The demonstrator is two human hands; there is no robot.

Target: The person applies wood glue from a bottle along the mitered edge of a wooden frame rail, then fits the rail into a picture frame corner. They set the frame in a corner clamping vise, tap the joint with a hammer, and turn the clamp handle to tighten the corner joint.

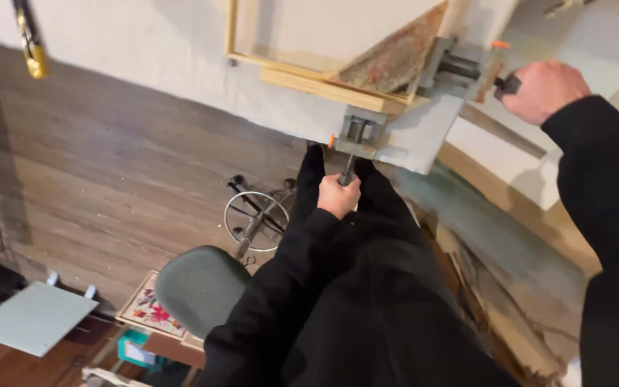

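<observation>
A grey metal corner clamp [402, 100] holds the corner of a pale wooden frame [302, 72] at the edge of a white-covered table [145, 50]. My left hand [339, 196] is closed around the handle of the clamp's near screw [346, 170], just below the table edge. My right hand [543, 89] grips the dark handle of the clamp's other screw [508, 84] at the upper right. A triangular piece of worn board [395, 57] lies inside the frame's corner. Both arms wear black sleeves.
A grey-green stool [198, 287] with a chrome foot ring [256, 218] stands on the wood floor beside my legs. Boards and panels lean at the right [510, 251]. A pale flat panel [34, 315] and a floral picture [150, 309] lie lower left.
</observation>
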